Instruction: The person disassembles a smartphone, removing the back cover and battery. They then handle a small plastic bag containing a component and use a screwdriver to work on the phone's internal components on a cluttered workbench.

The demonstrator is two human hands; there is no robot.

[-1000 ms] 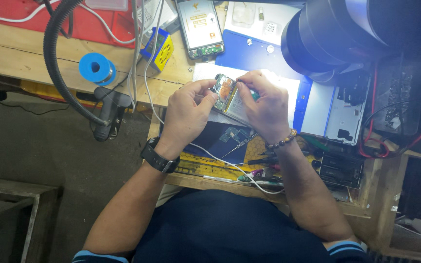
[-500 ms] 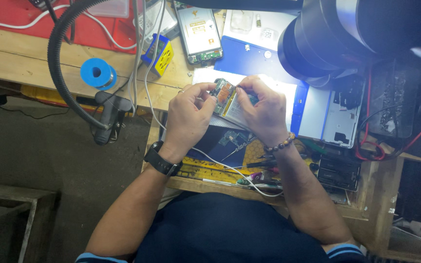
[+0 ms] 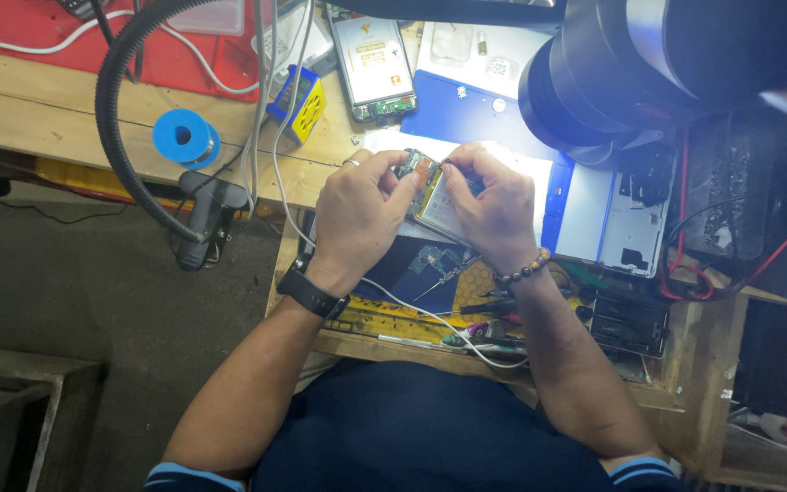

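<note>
Gripping an opened phone [image 3: 428, 193] from both sides, the left hand [image 3: 357, 211] and the right hand [image 3: 494, 205] are holding it just above the lit blue mat [image 3: 466, 114] on the wooden worktop [image 3: 38, 109]. Both hands' fingers are pinching its upper edge, and the right ones may be pressing a small part there, though that spot is too small to tell. Another phone [image 3: 373, 64] is lying beyond them, a blue solder spool [image 3: 184, 137] is sitting well to the left, and a black lamp head [image 3: 630, 73] is hanging at the right.

Head cam looks straight down; close over wooden workbench [image 3: 29, 109].
</note>
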